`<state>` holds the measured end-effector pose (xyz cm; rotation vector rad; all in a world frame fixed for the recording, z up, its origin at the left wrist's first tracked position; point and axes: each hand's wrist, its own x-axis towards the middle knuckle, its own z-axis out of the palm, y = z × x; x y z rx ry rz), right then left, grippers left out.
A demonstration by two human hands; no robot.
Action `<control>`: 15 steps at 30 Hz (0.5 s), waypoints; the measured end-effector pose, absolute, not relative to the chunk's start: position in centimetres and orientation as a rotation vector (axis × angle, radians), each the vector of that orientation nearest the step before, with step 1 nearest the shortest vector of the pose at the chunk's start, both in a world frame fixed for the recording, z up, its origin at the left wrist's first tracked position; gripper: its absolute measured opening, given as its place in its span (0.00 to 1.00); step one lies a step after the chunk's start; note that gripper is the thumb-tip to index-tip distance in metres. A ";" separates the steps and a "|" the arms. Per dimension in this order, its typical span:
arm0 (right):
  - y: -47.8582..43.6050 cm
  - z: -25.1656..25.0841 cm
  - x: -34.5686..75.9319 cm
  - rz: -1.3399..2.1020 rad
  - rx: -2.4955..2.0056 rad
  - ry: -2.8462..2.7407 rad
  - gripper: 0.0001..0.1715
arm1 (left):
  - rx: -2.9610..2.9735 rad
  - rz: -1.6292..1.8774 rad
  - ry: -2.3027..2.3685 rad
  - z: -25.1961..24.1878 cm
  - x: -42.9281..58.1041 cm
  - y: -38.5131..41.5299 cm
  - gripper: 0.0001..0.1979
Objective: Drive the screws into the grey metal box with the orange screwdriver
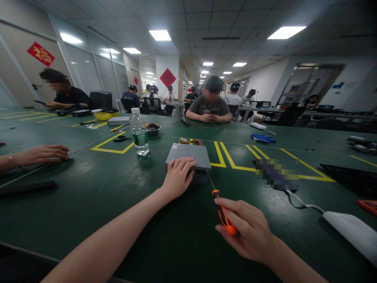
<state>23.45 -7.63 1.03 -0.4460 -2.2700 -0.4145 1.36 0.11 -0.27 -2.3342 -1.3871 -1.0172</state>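
Observation:
A grey metal power supply (pixel 197 153) lies on the green table, with coloured wires (pixel 191 142) at its far side. My left hand (pixel 178 176) grips the near left part of it, fingers over the top and thumb toward the front face. In my right hand (pixel 246 226) is a screwdriver (pixel 221 212) with an orange and black handle, held between fingers and thumb. Its thin shaft slants up to the box's near right corner. Whether the tip sits in a screw is too small to tell.
A water bottle (pixel 139 133) stands left of the box, before a metal bowl (pixel 153 129). Blue gloves (pixel 263 138) and a blurred dark object (pixel 277 175) lie to the right, near a white power strip (pixel 350 232). Another person's hand (pixel 44 156) rests at left. A person (pixel 210 104) sits opposite.

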 end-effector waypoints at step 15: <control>-7.7 1.0 23.4 -0.433 -0.359 -2.385 0.16 | -2.333 -1.036 -1.381 -0.2 1.4 0.1 0.13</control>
